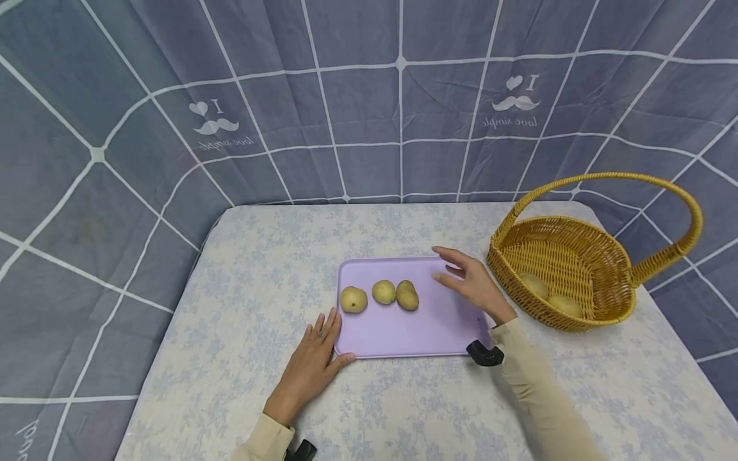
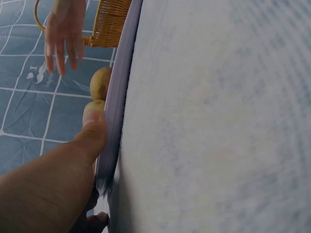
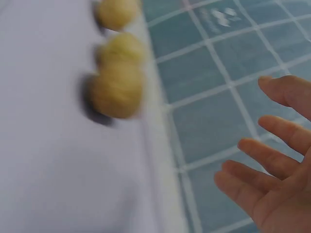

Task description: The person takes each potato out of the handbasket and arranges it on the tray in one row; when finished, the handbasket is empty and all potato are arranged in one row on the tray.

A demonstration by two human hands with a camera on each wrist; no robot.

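Three potatoes lie on a lilac tray [image 1: 403,336]: a left potato [image 1: 353,299], a middle potato [image 1: 383,292] and a knobbly right potato [image 1: 407,296] close beside the middle one. My left hand [image 1: 311,362] rests at the tray's near left corner, fingers straight along the left side and thumb at the front edge. Over the tray's right part hovers my right hand [image 1: 475,285], fingers spread and holding nothing. In the right wrist view the right hand [image 3: 277,170] is apart from the blurred potatoes [image 3: 119,90].
To the right of the tray stands a wicker basket [image 1: 619,269] with a tall arched handle; two potatoes [image 1: 565,305] lie inside it. A pale floral cloth [image 1: 242,288] covers the table. A blue checked curtain [image 1: 369,102] hangs behind.
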